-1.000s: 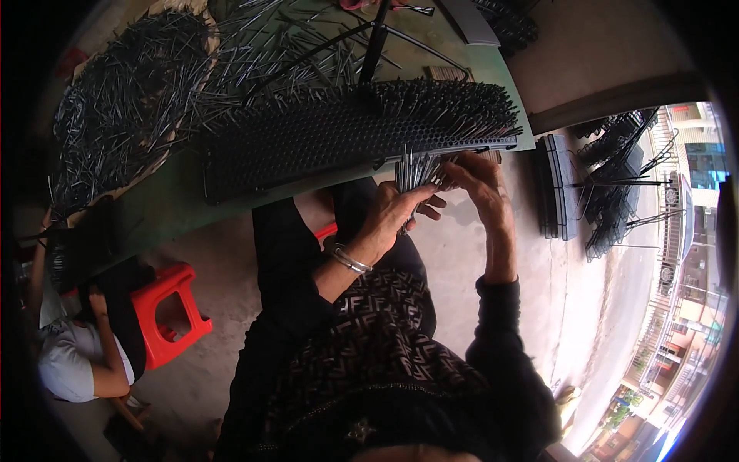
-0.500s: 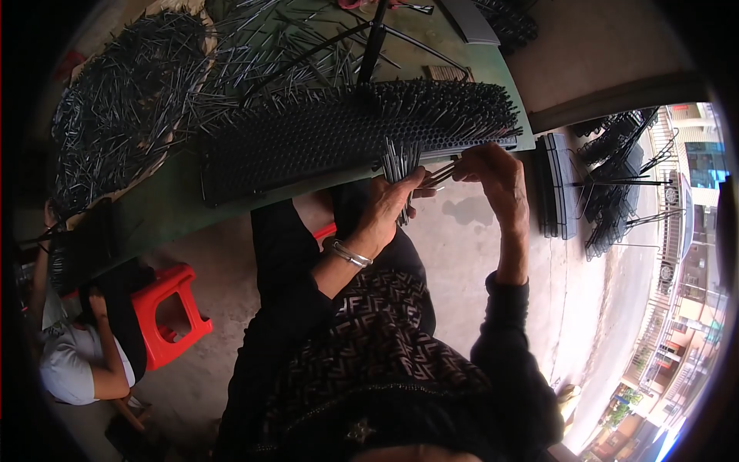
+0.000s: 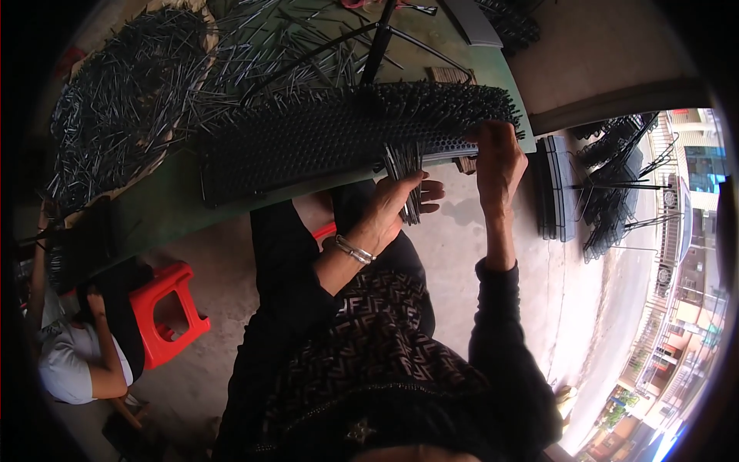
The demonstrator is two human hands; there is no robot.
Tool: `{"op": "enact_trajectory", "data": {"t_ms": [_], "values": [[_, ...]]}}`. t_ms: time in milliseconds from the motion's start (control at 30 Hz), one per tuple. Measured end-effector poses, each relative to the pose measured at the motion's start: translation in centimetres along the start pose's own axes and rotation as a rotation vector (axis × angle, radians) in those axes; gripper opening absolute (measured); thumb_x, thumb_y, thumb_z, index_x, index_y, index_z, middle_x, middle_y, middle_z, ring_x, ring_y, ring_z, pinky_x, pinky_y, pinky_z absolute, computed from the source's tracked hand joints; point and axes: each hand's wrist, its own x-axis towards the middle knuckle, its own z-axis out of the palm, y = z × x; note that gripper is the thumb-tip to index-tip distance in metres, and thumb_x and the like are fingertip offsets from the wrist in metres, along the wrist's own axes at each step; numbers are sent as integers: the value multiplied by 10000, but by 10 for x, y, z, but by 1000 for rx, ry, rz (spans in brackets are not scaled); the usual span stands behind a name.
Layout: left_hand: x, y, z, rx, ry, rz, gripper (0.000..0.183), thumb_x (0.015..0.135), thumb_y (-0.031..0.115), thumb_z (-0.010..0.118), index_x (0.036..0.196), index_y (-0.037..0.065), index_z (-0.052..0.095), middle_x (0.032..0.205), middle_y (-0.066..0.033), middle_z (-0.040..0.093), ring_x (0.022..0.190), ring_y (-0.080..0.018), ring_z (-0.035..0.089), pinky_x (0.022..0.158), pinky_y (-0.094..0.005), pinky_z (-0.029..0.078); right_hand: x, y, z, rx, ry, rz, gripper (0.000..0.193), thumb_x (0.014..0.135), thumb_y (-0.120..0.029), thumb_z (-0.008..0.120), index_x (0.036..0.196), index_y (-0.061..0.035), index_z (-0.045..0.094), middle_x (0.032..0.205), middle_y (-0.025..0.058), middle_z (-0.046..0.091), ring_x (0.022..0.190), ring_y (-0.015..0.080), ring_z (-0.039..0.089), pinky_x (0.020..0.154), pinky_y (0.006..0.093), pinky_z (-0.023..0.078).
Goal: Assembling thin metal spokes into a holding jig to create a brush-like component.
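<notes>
A bundle of thin dark rods (image 3: 403,163) stands upright in my left hand (image 3: 385,206), gripped between thumb and palm, with some fingers stretched out to the right. The bundle's upper ends are just at the near edge of a black perforated panel (image 3: 285,162). Many short rods (image 3: 439,102) stick up in rows from the panel's far part. At its right end, my right hand (image 3: 500,158) has its fingers pinched together close to the holes. What lies between those fingertips is hidden.
A heap of loose dark rods (image 3: 127,108) covers the left of the green table (image 3: 173,212). A black metal stand (image 3: 377,50) rises behind the panel. A red stool (image 3: 169,308) and another person (image 3: 77,358) are at the left. Stacked grey panels (image 3: 556,189) and wire racks (image 3: 616,192) stand right.
My right hand has moved away from the bundle, up to the panel's right end. The thin rods seen in its fingers before no longer show. My left hand keeps its bundle, fingers more spread.
</notes>
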Motion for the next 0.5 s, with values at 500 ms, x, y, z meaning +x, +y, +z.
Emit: {"op": "enact_trajectory", "data": {"t_ms": [500], "values": [[-1, 0, -8, 15, 51, -18, 220, 940, 201, 606, 1063, 19, 628, 938, -172, 697, 837, -262, 703, 675, -396, 598, 22, -4, 0, -54, -224, 8, 138, 927, -138, 561, 922, -16, 624, 765, 96, 714, 740, 159, 701, 690, 284, 513]]}}
